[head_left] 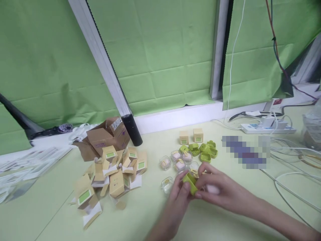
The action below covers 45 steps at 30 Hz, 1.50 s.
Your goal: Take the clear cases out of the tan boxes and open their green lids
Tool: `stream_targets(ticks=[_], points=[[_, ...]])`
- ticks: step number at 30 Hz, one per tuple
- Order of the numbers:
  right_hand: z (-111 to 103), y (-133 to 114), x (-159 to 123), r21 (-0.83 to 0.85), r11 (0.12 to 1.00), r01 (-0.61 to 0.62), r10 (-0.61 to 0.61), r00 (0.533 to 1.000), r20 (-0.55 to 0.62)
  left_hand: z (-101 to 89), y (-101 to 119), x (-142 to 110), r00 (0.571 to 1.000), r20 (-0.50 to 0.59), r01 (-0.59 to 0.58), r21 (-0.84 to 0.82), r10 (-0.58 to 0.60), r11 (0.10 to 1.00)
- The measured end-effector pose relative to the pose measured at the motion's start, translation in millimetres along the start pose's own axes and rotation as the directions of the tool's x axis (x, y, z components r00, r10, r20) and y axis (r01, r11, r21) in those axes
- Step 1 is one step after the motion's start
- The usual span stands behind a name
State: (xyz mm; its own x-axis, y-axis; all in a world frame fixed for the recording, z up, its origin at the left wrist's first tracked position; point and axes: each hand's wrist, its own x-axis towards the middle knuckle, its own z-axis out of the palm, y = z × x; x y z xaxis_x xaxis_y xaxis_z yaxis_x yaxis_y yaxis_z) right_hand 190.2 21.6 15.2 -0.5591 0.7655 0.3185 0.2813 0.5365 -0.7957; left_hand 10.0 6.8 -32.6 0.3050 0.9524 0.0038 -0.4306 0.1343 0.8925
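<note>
My left hand (177, 197) and my right hand (220, 190) meet low in the middle of the view, and both pinch a small green case (190, 182) between their fingertips. A pale pink item (212, 189) shows under my right fingers. Just beyond the hands lie several small clear cases with pink contents (177, 160) and several more green cases (204, 150). One clear case (167, 184) lies right beside my left hand.
A heap of small tan cardboard boxes (112, 170) lies at the left, with a brown carton (104, 139) and a black cylinder (132, 130) behind it. Two upright tan boxes (191, 136) stand further back. A power strip (267, 127) and loose white cables (288, 167) fill the right.
</note>
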Motion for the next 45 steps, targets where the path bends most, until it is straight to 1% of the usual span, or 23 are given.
stream_targets(ticks=[1, 2, 3, 4, 5, 7, 8, 9, 12, 15, 16, 20, 22, 23, 25, 28, 32, 34, 37, 39, 41, 43, 45], points=[[7, -1, -1, 0.063, 0.998, -0.003, 0.003, 1.000, 0.014, 3.0, 0, -2, 1.000, -0.019, 0.003, -0.068, -0.004, 0.998], [13, 0, -3, 0.146, 0.989, -0.033, 0.032, 0.999, 0.008, 4.0, 1, -4, 0.999, -0.046, -0.006, -0.122, 0.000, 0.993], [18, 1, -5, 0.250, 0.965, -0.083, 0.088, 0.996, -0.010, 3.2, 3, -5, 0.998, -0.069, -0.015, -0.165, 0.004, 0.986], [21, 4, -7, 0.367, 0.919, -0.145, 0.165, 0.986, -0.023, 1.2, 7, -7, 0.996, -0.094, -0.022, -0.198, 0.004, 0.980], [22, 7, -8, 0.478, 0.854, -0.208, 0.245, 0.969, -0.016, -1.4, 11, -9, 0.993, -0.118, -0.025, -0.228, -0.002, 0.973], [23, 14, -10, 0.633, 0.710, -0.307, 0.362, 0.931, 0.045, -6.4, 19, -10, 0.986, -0.165, -0.015, -0.284, -0.033, 0.959], [23, 17, -10, 0.671, 0.662, -0.334, 0.390, 0.918, 0.072, -8.0, 22, -10, 0.982, -0.182, -0.004, -0.313, -0.056, 0.950], [24, 19, -10, 0.688, 0.634, -0.353, 0.411, 0.908, 0.087, -8.8, 24, -11, 0.978, -0.193, 0.008, -0.342, -0.078, 0.940], [25, 25, -11, 0.702, 0.612, -0.365, 0.445, 0.892, 0.077, -7.7, 26, -11, 0.971, -0.201, 0.045, -0.385, -0.132, 0.922], [25, 26, -11, 0.714, 0.589, -0.379, 0.482, 0.874, 0.065, -6.0, 21, -12, 0.974, -0.158, 0.094, -0.371, -0.163, 0.924], [24, 25, -10, 0.706, 0.595, -0.385, 0.499, 0.865, 0.051, -5.8, 19, -12, 0.976, -0.130, 0.119, -0.362, -0.176, 0.925], [19, 20, -9, 0.621, 0.677, -0.396, 0.553, 0.830, -0.072, -4.1, 8, -13, 0.970, -0.015, 0.218, -0.369, -0.241, 0.903], [19, 17, -9, 0.625, 0.668, -0.404, 0.577, 0.812, -0.091, -1.7, 4, -14, 0.961, 0.043, 0.267, -0.395, -0.273, 0.879], [20, 16, -9, 0.635, 0.654, -0.411, 0.587, 0.806, -0.083, -0.2, 3, -15, 0.956, 0.076, 0.288, -0.408, -0.282, 0.867], [23, 15, -11, 0.637, 0.638, -0.432, 0.582, 0.813, -0.032, 2.7, 2, -15, 0.949, 0.142, 0.314, -0.432, -0.280, 0.845], [30, 15, -14, 0.619, 0.659, -0.427, 0.521, 0.853, 0.034, 4.7, 4, -16, 0.947, 0.199, 0.319, -0.480, -0.253, 0.817], [35, 20, -20, 0.578, 0.754, -0.312, 0.393, 0.919, -0.015, 2.8, 9, -18, 0.945, 0.201, 0.325, -0.539, -0.256, 0.777], [35, 22, -22, 0.546, 0.799, -0.253, 0.310, 0.951, -0.013, 1.9, 11, -20, 0.944, 0.196, 0.331, -0.559, -0.267, 0.760], [34, 24, -23, 0.478, 0.858, -0.189, 0.228, 0.973, -0.024, 1.3, 12, -21, 0.937, 0.194, 0.348, -0.575, -0.290, 0.740], [34, 24, -21, 0.431, 0.880, -0.201, 0.257, 0.964, -0.075, 0.7, 11, -21, 0.932, 0.196, 0.361, -0.575, -0.304, 0.735], [33, 26, -18, 0.411, 0.872, -0.268, 0.343, 0.932, -0.119, -0.6, 11, -21, 0.934, 0.175, 0.354, -0.574, -0.312, 0.739], [32, 27, -15, 0.396, 0.850, -0.348, 0.427, 0.895, -0.130, -2.2, 12, -20, 0.940, 0.131, 0.332, -0.575, -0.316, 0.748], [29, 29, -12, 0.363, 0.847, -0.388, 0.461, 0.876, -0.141, -3.1, 12, -19, 0.942, 0.094, 0.315, -0.574, -0.321, 0.756]])
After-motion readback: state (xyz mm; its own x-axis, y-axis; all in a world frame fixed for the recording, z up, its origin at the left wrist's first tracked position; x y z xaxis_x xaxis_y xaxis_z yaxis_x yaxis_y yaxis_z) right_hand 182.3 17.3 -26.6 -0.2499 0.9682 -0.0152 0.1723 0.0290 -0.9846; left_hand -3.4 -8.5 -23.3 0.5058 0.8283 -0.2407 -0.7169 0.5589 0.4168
